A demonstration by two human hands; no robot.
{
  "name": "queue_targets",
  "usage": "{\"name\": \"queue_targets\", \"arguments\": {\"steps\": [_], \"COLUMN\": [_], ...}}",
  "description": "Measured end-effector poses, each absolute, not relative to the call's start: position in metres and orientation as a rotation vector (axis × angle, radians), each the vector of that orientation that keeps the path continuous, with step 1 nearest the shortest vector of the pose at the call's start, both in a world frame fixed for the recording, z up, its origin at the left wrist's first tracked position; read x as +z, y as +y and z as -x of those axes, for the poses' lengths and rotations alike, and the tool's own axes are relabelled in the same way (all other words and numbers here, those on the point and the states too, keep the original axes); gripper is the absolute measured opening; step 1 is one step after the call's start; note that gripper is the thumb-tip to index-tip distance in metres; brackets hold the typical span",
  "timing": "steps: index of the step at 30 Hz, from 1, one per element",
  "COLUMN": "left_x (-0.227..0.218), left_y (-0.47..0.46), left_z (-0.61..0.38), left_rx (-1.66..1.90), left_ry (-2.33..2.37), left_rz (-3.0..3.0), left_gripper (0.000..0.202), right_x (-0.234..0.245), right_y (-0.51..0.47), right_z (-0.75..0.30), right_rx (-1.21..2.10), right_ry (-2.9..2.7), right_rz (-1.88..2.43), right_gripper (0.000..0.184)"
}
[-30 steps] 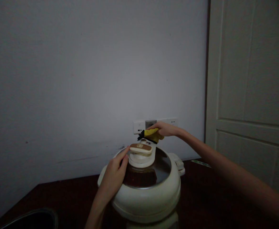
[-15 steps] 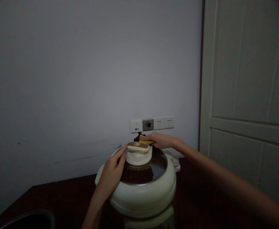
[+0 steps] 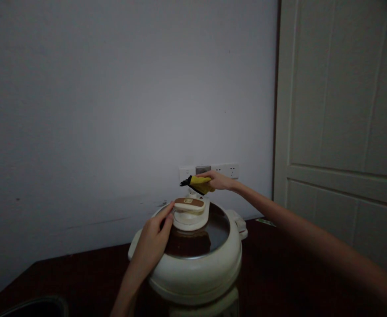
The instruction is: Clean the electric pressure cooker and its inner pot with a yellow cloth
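Along the lower left edge, cut off and too dark to name, a round rim (image 3: 59,299); on the dark surface (image 3: 91,275), a white pot (image 3: 196,275), base lost in gloom; on its lid (image 3: 218,233), an open left hand (image 3: 152,240) touching the handle (image 3: 189,203); above its back, a right hand (image 3: 217,180) closed around yellow cloth (image 3: 200,185), folds indistinct; behind, half-hidden sockets (image 3: 232,171); rightward, a cropped door (image 3: 339,88)

A person's bare left forearm (image 3: 129,284) slants from 7 o'clock at the view's edge, the left hand (image 3: 153,237) turned back upward, its index finger (image 3: 165,212) extended toward 1 o'clock and its thumb (image 3: 168,225) parted from it. The right forearm (image 3: 295,226) stretches in from 4 o'clock, nearly straight through the wrist (image 3: 233,185); the right hand (image 3: 216,179), the higher in view, points just past 9 o'clock, fingers (image 3: 206,174) pinched together.
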State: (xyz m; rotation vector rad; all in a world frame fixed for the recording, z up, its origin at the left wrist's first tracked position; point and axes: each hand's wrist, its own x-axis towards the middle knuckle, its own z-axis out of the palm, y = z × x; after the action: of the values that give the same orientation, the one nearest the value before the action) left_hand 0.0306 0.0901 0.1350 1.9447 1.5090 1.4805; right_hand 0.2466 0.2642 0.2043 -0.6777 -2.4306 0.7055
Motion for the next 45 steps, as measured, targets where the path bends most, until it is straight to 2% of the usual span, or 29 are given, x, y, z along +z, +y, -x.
{"name": "queue_targets", "arguments": {"steps": [5,8,13,17,21,26,30,39,45], "left_x": [0.134,0.135,0.132,0.131,0.137,0.134,0.128,0.123,0.121], "left_y": [0.090,0.089,0.090,0.090,0.089,0.099,0.107,0.107,0.107], "left_z": [-0.030,-0.031,-0.030,-0.026,-0.018,-0.009,-0.005,-0.004,-0.005], "left_rx": [1.494,1.500,1.513,1.585,1.578,1.497,1.368,1.355,1.369], "left_ry": [1.492,1.497,1.499,1.506,1.666,1.926,1.819,1.782,1.757], "left_rz": [-1.954,-1.944,-1.944,-1.894,-1.945,-1.910,-1.893,-1.855,-1.874], "left_gripper": [0.050,0.049,0.048,0.051,0.044,0.049,0.049,0.050,0.051], "right_x": [0.194,0.199,0.219,0.225,0.216,0.202,0.200,0.185,0.204], "right_y": [0.239,0.226,0.220,0.200,0.174,0.170,0.175,0.155,0.157], "right_z": [-0.230,-0.247,-0.276,-0.266,-0.242,-0.211,-0.200,-0.250,-0.231], "right_rx": [0.534,0.427,0.788,0.872,0.707,0.536,0.500,0.434,0.476], "right_ry": [-2.660,-2.755,-2.552,-2.407,-2.686,-2.605,-2.563,-2.448,-2.563], "right_rz": [0.479,0.453,0.674,0.538,0.293,0.309,0.400,0.337,0.370], "right_gripper": [0.067,0.062,0.056,0.060,0.054,0.042,0.036,0.029,0.027]}}
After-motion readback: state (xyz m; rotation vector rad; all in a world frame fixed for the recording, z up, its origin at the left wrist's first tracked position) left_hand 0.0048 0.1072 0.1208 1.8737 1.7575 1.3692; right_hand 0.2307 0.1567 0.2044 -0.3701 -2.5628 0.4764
